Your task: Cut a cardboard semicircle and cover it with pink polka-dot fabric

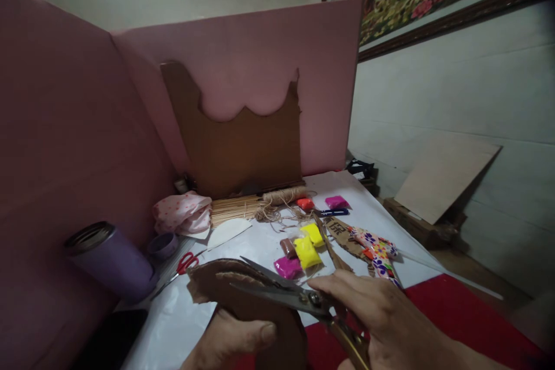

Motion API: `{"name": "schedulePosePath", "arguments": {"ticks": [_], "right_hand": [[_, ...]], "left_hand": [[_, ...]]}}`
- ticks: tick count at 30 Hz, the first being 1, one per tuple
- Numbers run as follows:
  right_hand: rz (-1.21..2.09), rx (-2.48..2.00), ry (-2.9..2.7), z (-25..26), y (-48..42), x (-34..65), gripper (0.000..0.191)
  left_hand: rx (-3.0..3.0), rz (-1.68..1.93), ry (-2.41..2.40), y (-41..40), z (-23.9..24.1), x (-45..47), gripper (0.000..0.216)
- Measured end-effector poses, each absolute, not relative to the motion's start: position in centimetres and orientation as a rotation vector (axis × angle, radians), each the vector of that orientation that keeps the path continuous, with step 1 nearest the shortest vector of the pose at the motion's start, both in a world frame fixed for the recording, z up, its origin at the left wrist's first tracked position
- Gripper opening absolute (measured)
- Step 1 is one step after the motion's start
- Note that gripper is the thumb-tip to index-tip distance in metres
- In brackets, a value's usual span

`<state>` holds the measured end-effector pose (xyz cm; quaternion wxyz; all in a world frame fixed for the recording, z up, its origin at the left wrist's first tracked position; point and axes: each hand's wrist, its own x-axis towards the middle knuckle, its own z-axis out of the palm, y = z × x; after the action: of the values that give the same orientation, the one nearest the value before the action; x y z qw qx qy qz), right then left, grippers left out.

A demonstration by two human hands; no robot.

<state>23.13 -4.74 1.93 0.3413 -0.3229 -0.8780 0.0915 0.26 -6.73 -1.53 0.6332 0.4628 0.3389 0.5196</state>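
Observation:
My left hand point(229, 332) grips a curved piece of brown cardboard point(284, 338), with the thumb lying along its face. In my right hand point(381, 306) is a large pair of scissors point(299, 299) with gold-coloured handles. Its dark blades are parted and point left, at the torn upper edge of the cardboard. Whether they touch it at this moment I cannot tell. Just beyond the blades lie yellow packets point(309, 251), a magenta packet point(288, 267) and a brown packet point(287, 247). The lower part of the cardboard runs out of view.
A big cut cardboard sheet point(247, 150) leans on the pink partition point(243, 58). Around the white table are red-handled scissors point(186, 263), a purple tumbler point(113, 263), a twine roll point(284, 195), wooden sticks point(234, 208), a blue cutter point(333, 212) and a flower-patterned glue gun point(375, 248).

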Motion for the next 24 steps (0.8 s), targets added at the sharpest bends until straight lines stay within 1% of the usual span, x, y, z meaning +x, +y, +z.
{"name": "schedulePosePath", "arguments": {"ticks": [3, 9, 14, 16, 19, 21, 24], "right_hand": [[0.276, -0.862, -2.325, 1.8, -4.6, 23.0, 0.050], [0.350, -0.901, -2.395, 1.3, -4.6, 23.0, 0.036], [0.371, -0.889, -2.365, 0.7, -4.9, 23.3, 0.037], [0.378, -0.906, -2.359, 0.4, -5.0, 23.4, 0.035], [0.385, -0.936, -2.372, 0.3, -5.1, 23.6, 0.033], [0.366, -0.942, -2.371, 0.6, -5.0, 23.6, 0.036], [0.339, -0.906, -2.358, 1.6, -4.6, 23.7, 0.043]], "left_hand": [[1.059, 1.187, 0.786, -6.9, -1.3, 0.5, 0.041], [1.056, 1.178, 0.914, -6.9, -1.8, -0.1, 0.034], [1.116, 1.079, 0.775, -6.7, -1.1, 0.0, 0.029], [1.118, 1.079, 0.742, -6.7, -0.7, 0.2, 0.031], [1.142, 1.007, 0.722, -6.9, -0.5, 0.3, 0.026], [1.148, 0.954, 0.706, -6.9, -0.5, 0.3, 0.023], [1.144, 0.936, 0.708, -6.8, -0.5, 0.2, 0.025]]}}
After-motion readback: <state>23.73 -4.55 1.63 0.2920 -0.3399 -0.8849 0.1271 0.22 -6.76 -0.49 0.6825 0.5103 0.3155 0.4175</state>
